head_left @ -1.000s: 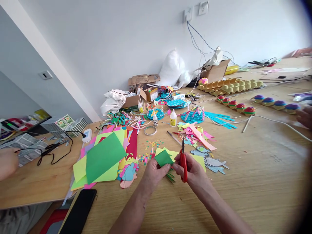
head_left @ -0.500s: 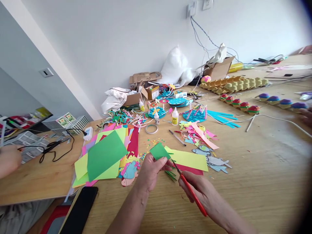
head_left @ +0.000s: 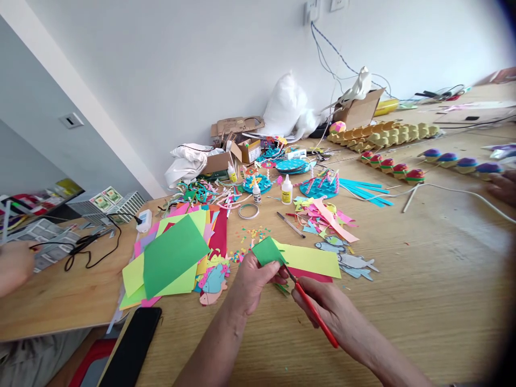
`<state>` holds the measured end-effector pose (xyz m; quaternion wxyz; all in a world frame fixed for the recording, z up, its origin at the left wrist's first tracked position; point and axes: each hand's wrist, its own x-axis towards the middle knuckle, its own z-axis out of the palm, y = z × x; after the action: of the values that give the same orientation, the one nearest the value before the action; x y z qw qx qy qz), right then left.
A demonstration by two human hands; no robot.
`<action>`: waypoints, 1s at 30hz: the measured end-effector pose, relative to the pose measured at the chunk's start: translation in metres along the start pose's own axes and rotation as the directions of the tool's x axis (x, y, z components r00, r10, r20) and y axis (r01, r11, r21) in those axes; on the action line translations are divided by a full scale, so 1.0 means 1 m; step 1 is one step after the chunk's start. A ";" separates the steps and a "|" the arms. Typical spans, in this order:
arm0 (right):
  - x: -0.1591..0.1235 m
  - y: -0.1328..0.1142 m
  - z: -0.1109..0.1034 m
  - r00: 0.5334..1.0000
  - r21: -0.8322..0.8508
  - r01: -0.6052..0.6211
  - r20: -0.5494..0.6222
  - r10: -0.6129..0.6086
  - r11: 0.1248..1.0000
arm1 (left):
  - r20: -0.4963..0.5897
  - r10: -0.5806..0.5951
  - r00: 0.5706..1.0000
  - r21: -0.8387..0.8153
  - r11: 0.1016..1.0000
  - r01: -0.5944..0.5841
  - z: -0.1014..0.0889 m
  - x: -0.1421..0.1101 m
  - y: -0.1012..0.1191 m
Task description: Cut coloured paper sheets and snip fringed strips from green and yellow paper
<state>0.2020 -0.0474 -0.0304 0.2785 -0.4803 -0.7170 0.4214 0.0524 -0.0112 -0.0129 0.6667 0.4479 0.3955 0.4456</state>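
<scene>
Head view: we have the small green paper [head_left: 266, 250] in our left hand [head_left: 252, 282], which is closed to a pinch, thumb pressed on top and the other fingers tucked beneath. Our right hand [head_left: 326, 303] is curled around the red scissors [head_left: 316, 317], fingers wrapped at the handles; how far the blades are parted, we cannot tell.

What matters most is the angle between these 2 things. The scissors' long axis slants from our right palm away from us and leftward, so the tips meet the paper's right-hand edge, just beside our left thumb. The paper lies ahead and to the left of our right hand, but our left hand is nearer, already on its near edge.

Behind and to the right, the yellow-green strip [head_left: 312, 259] partly covers 1 dark red strip [head_left: 310, 274] on the table [head_left: 403, 322]. Narrow green scraps [head_left: 281, 290] lie between our hands, and 1 pen [head_left: 291, 224] rests farther off.
</scene>
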 end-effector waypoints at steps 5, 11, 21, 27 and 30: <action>-0.001 0.001 0.000 1.000 0.007 0.008 -0.014 -0.008 1.000 | 0.019 0.005 1.000 -0.004 1.000 -0.005 0.002 0.000 -0.001; -0.003 0.001 -0.002 1.000 0.042 -0.001 -0.004 0.001 0.999 | 0.038 -0.004 0.999 -0.008 1.000 0.005 0.002 0.000 -0.004; -0.002 0.002 0.002 0.999 0.070 -0.031 -0.017 0.032 0.997 | 0.045 -0.033 0.998 -0.029 0.999 0.034 0.001 0.001 -0.008; -0.004 0.006 0.004 0.994 0.024 0.022 -0.109 -0.019 0.999 | 0.047 -0.063 0.997 -0.050 0.997 0.065 0.001 0.002 -0.008; -0.005 0.010 0.005 0.993 -0.019 0.026 -0.112 -0.028 0.999 | 0.056 -0.062 0.996 -0.053 0.996 0.065 0.000 0.003 -0.010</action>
<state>0.2043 -0.0521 -0.0417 0.3200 -0.4960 -0.7102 0.3837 0.0555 -0.0105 -0.0226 0.7031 0.4286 0.3787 0.4225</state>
